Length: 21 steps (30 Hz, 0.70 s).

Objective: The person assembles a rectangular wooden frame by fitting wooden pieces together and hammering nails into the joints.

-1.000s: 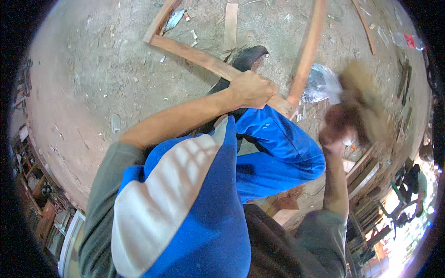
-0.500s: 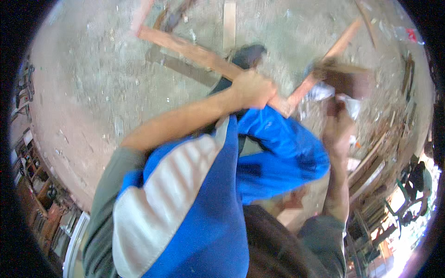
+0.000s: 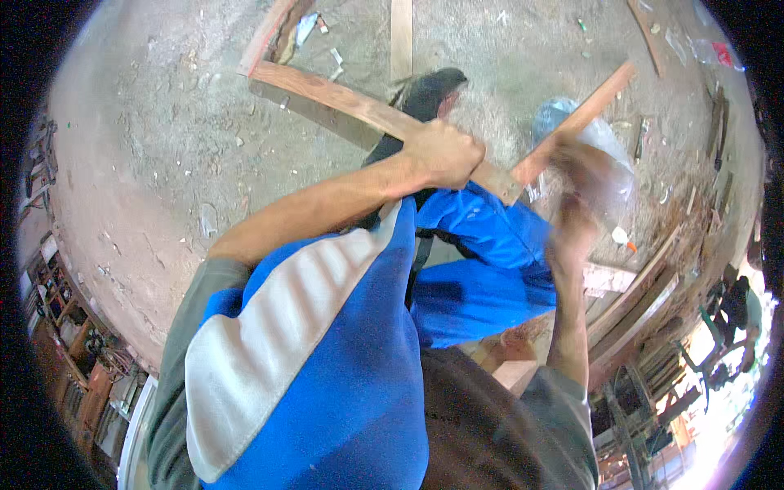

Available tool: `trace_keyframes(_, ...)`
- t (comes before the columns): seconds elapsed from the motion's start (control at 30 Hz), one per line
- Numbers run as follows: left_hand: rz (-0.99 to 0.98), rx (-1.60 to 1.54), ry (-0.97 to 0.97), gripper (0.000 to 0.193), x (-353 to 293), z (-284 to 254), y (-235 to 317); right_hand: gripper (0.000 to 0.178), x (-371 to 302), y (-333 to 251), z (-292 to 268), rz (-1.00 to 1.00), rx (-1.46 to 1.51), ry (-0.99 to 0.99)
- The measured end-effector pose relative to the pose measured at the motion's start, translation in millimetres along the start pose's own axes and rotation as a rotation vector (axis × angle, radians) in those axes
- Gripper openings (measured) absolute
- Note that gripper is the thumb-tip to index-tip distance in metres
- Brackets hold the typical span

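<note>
My left hand [image 3: 443,155] is closed around a wooden board [image 3: 339,100], close to its right end. That end lies by my blue-clad leg and meets a second wooden strip [image 3: 600,96] at a corner. At the board's far left end, a third wooden piece [image 3: 268,33] joins it and runs away from me. My right hand [image 3: 574,224] is closed on a brown mallet-like tool with a blocky head [image 3: 592,167], smeared by motion. The tool's head is beside the corner, right of the second strip; whether it touches the wood I cannot tell.
A clear plastic bag [image 3: 616,147] lies on the dusty floor behind the tool. A loose wooden strip [image 3: 401,41] lies ahead, near my dark shoe [image 3: 433,91]. Long boards [image 3: 641,306] lie at the right, and cluttered shelving [image 3: 73,327] stands at the left.
My right hand and the brown tool have moved left, toward the corner of the wooden pieces. The left hand keeps its grip on the board, with little movement.
</note>
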<state>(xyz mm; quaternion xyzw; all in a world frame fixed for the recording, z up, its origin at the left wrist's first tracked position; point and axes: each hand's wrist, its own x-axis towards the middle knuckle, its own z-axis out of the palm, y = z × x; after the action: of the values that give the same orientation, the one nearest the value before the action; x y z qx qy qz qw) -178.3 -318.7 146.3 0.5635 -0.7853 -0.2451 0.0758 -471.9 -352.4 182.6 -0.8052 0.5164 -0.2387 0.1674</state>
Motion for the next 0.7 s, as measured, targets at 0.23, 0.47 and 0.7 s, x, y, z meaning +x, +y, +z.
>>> trace_keyframes(0.23,0.036,0.012,0.024,0.023,18.7,-7.0,-13.1,0.024,30.0,-60.5,-25.8,0.459,0.225,0.047)
trace_keyframes(0.47,-0.022,-0.033,-0.040,0.019,40.2,0.9,11.5,0.019,34.7,-43.0,-40.1,0.506,0.181,0.049)
trace_keyframes(0.7,0.022,0.110,-0.093,0.025,63.8,-6.2,-6.4,0.026,50.3,-5.9,-6.5,0.168,0.035,-0.070)
